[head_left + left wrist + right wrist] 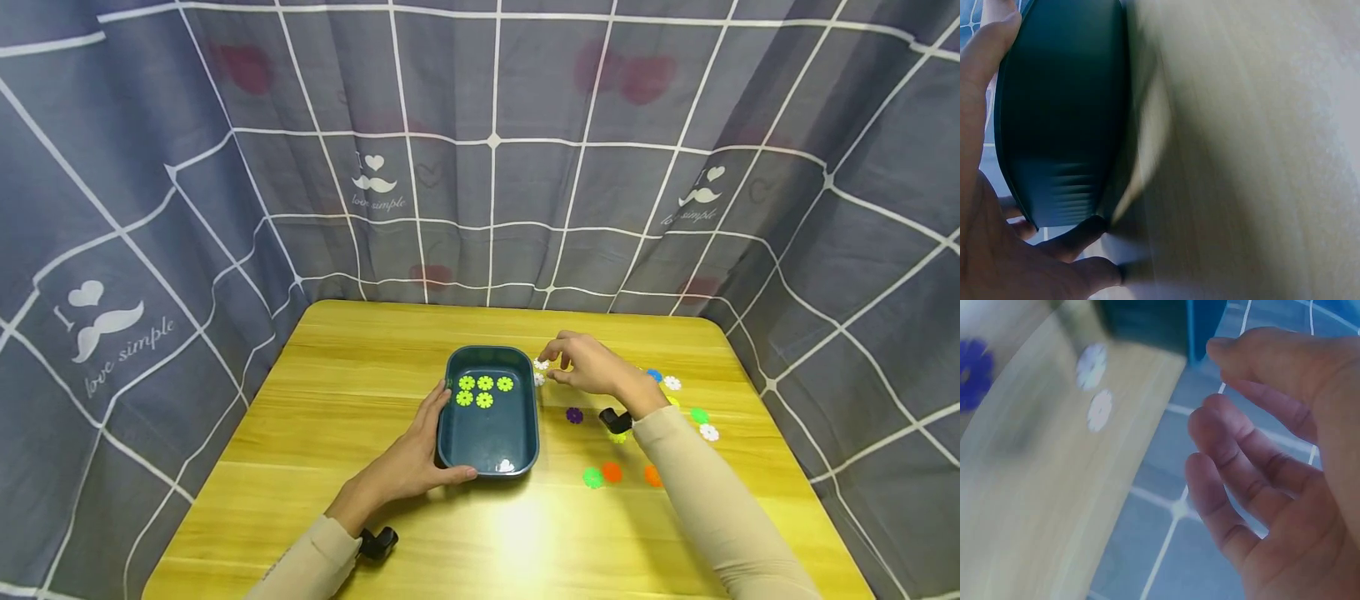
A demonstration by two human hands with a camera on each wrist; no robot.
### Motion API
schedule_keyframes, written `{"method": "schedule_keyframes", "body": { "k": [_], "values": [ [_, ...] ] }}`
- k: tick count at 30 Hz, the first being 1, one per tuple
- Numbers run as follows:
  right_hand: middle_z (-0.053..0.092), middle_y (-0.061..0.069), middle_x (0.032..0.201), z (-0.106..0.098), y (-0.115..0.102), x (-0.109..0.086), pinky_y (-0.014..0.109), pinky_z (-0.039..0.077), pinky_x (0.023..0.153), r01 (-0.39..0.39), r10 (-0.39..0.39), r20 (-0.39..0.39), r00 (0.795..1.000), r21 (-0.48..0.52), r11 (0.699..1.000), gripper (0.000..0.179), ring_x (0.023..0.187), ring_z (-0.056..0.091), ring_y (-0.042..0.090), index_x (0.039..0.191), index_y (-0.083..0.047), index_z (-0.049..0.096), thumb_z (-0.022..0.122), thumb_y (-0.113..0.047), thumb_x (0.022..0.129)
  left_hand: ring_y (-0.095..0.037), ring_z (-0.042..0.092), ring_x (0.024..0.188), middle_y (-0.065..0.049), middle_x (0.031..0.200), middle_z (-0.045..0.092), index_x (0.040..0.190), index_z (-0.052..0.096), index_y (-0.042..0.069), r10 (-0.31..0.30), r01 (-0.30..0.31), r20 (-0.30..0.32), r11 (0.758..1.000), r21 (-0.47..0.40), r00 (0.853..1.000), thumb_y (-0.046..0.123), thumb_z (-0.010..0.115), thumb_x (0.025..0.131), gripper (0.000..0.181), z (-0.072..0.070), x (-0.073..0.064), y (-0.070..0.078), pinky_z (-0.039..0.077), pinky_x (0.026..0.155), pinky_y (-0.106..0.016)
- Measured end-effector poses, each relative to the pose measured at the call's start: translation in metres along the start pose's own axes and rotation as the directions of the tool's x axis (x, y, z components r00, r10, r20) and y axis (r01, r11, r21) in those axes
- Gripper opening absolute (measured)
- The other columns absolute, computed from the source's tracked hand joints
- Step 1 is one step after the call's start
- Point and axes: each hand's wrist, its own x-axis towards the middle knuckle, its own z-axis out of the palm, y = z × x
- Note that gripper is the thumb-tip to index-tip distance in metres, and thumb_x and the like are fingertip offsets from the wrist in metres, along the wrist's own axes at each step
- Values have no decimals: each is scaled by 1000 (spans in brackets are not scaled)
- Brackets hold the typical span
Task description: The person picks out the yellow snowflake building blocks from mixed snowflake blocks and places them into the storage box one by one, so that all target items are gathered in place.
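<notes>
A dark teal rectangular tray (490,439) stands on the table, with several yellow-green notched plastic discs (485,383) in two rows toward its far end. My left hand (411,454) holds the tray at its left side and near-left corner, thumb by the near rim and fingers along the left wall. Just right of the tray my right hand (592,364) hovers with loosely bent fingers, thumb apart from them and nothing between. Two white notched discs (1091,366) lie on the table near that hand, beside the tray's far right corner.
Loose discs lie on the right half of the wooden table (337,375): purple (574,415), green (592,477), orange (612,472), blue (655,375), white (708,432), some partly behind the right forearm. A grey-blue checked curtain (450,192) surrounds the table's back and sides.
</notes>
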Motion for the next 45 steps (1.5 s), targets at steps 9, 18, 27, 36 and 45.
{"method": "schedule_keyframes", "body": {
  "k": [9,18,27,36,45],
  "values": [
    [77,16,117,-2,42,-26,46,67,87,-95,95,-57,994,-5,995,28,97,78,35,131,-3,84,87,-6,103,-52,37,175,-1,199,-7,189,7,14,-9,9,-1,1000,-11,1000,68,96,90,143,1,-2,-3,47,132,-73],
    [76,21,128,-6,76,-51,48,63,89,-192,191,-79,978,0,981,33,102,72,31,137,-4,82,87,-7,104,-50,38,175,1,199,-6,189,7,15,-9,9,-6,1000,-21,1000,64,98,90,143,2,-2,-1,48,132,-72],
    [72,28,134,-7,98,-74,51,61,88,-272,274,-75,959,32,962,41,105,70,37,142,-1,80,89,-11,103,-47,34,177,4,199,-7,189,7,15,-1,1,0,1000,-24,1000,62,98,90,143,2,0,0,47,133,-71],
    [68,35,140,-6,117,-89,66,63,100,-310,313,-45,949,56,949,54,115,71,50,147,4,76,94,-16,100,-47,34,177,3,199,-7,189,7,15,1,-1,-5,1000,-23,1000,64,98,90,143,2,1,0,47,133,-72],
    [67,33,142,-1,133,-100,70,59,105,-369,371,-25,928,52,928,61,121,66,48,152,2,73,94,-22,101,-48,34,177,0,199,-7,189,6,15,6,-6,-4,1000,-28,1000,65,97,91,143,0,0,1,48,132,-72]
  ]
}}
